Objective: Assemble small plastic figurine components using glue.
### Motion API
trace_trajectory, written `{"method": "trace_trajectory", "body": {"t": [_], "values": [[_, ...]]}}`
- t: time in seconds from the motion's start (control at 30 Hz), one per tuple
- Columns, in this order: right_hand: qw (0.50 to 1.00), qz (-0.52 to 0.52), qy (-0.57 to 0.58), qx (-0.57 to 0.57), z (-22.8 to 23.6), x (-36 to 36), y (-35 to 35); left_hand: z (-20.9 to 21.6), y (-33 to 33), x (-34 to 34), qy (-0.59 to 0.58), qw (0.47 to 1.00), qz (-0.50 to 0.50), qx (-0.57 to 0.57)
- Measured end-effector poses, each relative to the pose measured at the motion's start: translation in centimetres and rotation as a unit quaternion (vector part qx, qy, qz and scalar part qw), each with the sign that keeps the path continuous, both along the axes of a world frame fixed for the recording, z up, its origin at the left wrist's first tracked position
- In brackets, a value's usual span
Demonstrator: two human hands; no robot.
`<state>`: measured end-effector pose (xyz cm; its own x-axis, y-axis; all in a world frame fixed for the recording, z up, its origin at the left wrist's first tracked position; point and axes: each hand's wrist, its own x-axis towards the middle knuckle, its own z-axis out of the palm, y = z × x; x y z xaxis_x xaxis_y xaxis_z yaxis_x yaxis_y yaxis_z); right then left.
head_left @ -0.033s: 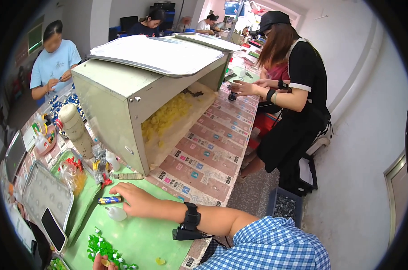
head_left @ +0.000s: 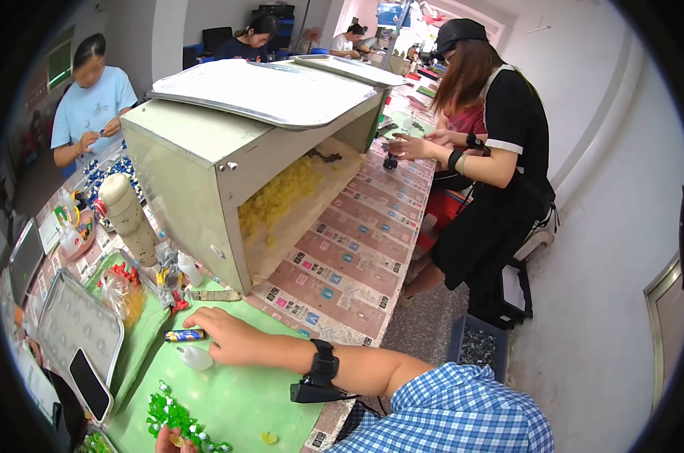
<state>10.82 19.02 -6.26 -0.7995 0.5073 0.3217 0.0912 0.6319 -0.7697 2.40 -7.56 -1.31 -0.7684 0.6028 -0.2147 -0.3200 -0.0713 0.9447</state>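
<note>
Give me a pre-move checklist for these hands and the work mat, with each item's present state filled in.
1. Left hand holding a yellow piece: ok, it shows between the fingers.
2. Right hand off the white bottle: cannot tell, they are too close in this view.
3. Green pieces on the green mat: ok.
4. Mat free of loose yellow bits: not ok, one small bit lies right of the green pieces.
5. Phone clear of the green pieces: ok, it lies to their left.
</note>
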Motion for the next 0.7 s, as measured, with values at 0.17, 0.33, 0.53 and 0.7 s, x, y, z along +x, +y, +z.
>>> {"method": "trace_trajectory", "body": {"t": [0.17, 0.33, 0.53, 0.7], "values": [[0.997, 0.045, -0.061, 0.001, 2.7, 0.7, -1.5, 0.1, 0.2, 0.0, 0.017, 1.0, 0.025, -0.007], [0.997, 0.05, -0.048, 0.019, 1.5, -0.4, -1.9, -1.0, -0.5, -0.7, 0.017, 1.0, 0.001, 0.006], [0.958, 0.052, 0.079, -0.269, 6.1, -0.2, -4.2, -0.9, -1.5, -0.3, 0.028, 0.999, 0.029, 0.004], [0.876, 0.179, 0.156, -0.42, 9.0, -0.9, -6.8, -2.2, 0.3, -1.2, 0.031, 0.998, 0.047, 0.027]]}}
